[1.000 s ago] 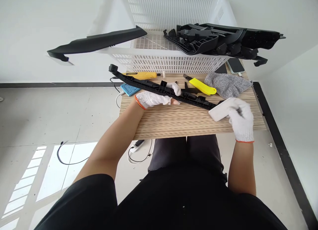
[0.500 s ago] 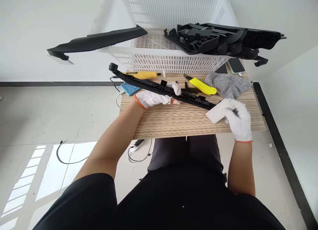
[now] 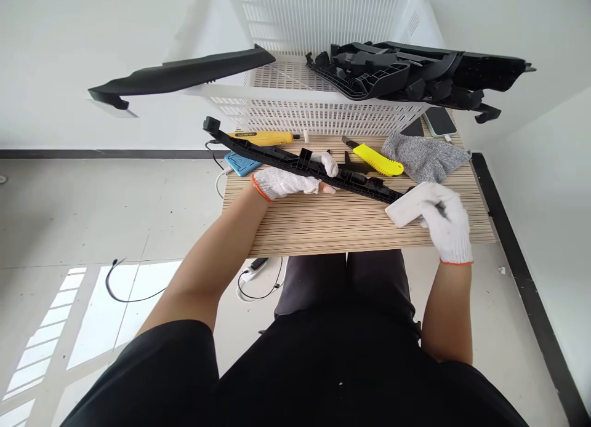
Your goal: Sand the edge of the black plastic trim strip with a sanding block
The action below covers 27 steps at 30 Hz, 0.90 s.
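slantwise over the wooden table (image 3: 314, 230), the long black strip (image 3: 281, 160) runs from far left to near right, its blocky, upturned end pointing far left, past the table's left edge. the person's left hand (image 3: 295, 182), gloved in white, is curled around its middle, a bare fingertip showing on the near side. at the strip's near right end, the gloved right hand (image 3: 446, 221) pinches a flat white piece (image 3: 407, 207), which covers that tip; whether they touch, i can't tell from where i stand. beyond the strip, a yellow knife (image 3: 377, 160) slants much the same way, with a grey cloth (image 3: 425, 156) to its right and a white basket (image 3: 318, 110) on the far side.
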Available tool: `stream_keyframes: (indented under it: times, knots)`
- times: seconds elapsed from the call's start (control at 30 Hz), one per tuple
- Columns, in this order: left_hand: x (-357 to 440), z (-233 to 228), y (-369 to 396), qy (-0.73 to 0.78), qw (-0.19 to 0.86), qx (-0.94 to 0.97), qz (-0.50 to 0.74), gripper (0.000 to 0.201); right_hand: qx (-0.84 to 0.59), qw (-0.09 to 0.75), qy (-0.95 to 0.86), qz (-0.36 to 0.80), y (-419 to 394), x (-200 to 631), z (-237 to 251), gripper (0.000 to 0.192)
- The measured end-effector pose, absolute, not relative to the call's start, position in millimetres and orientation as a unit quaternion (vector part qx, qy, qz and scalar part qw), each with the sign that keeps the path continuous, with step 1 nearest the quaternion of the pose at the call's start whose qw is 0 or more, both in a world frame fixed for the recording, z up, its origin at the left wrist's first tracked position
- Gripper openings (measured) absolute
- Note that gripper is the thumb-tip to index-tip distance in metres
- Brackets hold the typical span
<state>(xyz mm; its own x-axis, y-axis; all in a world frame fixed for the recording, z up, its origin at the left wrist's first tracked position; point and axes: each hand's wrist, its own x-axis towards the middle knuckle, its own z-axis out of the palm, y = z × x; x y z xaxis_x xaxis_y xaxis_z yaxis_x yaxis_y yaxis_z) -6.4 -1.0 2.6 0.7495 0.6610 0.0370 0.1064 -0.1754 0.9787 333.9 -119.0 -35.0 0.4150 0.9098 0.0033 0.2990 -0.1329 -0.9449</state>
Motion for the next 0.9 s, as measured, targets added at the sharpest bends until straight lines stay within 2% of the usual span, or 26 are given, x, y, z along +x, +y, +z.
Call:
stream_keyframes:
  times: [0.03,0.07,0.17,0.3,0.43,0.57,0.7,0.83,0.9]
  knots:
    - [-6.5,2.5,-1.1,0.263,0.586,0.728,0.239,0.036,-0.691,0.468,-0.452,0.316,-118.9,333.1,-34.6,0.037]
    - [-6.4,2.1,-1.1,0.263,0.587,0.727,0.242,0.037,-0.694,0.486,-0.440,0.298,-118.4,332.4,-34.6,0.035]
    - [-6.1,-0.5,-0.3,0.264,0.588,0.723,0.247,0.035,-0.674,0.605,-0.365,0.218,-116.3,330.6,-36.4,0.034]
    - [-6.2,-2.6,0.1,0.266,0.593,0.719,0.246,0.029,-0.675,0.539,-0.423,0.272,-115.5,330.8,-40.2,0.029]
    - [-5.6,-1.7,-0.6,0.265,0.602,0.712,0.246,0.030,-0.655,0.644,-0.335,0.210,-115.8,333.3,-40.5,0.029]
    - [-5.1,-2.9,0.4,0.271,0.597,0.714,0.245,0.029,-0.667,0.545,-0.413,0.296,-114.2,334.8,-38.2,0.028]
    - [-5.4,-2.8,-0.1,0.275,0.596,0.714,0.245,0.031,-0.639,0.661,-0.324,0.223,-112.1,336.3,-38.4,0.032]
    - [-3.4,0.1,-1.9,0.275,0.585,0.721,0.251,0.036,-0.655,0.560,-0.405,0.306,-112.7,334.7,-38.9,0.028]
    - [-2.0,0.9,-1.9,0.280,0.561,0.735,0.257,0.036,-0.639,0.617,-0.376,0.264,-112.9,333.5,-38.8,0.025]
